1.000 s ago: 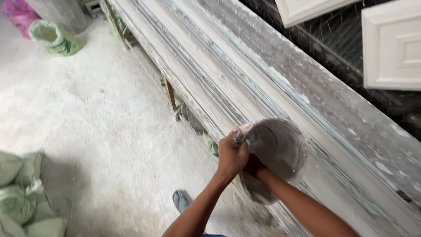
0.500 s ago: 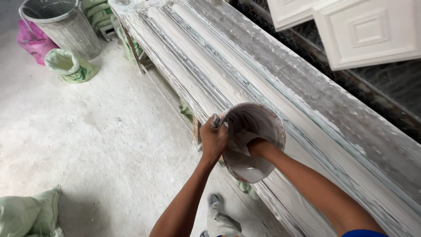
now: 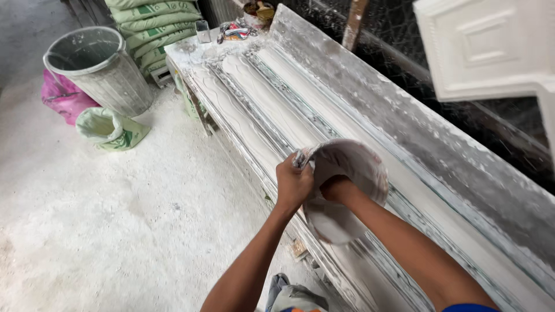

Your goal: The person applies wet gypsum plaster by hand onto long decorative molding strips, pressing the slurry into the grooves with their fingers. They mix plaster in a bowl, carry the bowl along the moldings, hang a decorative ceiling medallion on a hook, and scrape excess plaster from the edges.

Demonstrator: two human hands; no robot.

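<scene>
Soft, even daylight fills the scene; the white-dusted floor [image 3: 115, 219] on the left is bright, nearly washed out, with little texture; the far right behind the worktop [image 3: 347, 115] is dim; shadows are faint; focus is sharp centrally; straight lines bow slightly toward the edges.

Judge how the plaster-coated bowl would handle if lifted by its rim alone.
The bowl is probably flexible: its rim looks pinched under the left hand. It is likely slippery, being smeared white inside and out. The right hand reaches inside, hiding any contents, so its weight is hard to judge.
</scene>
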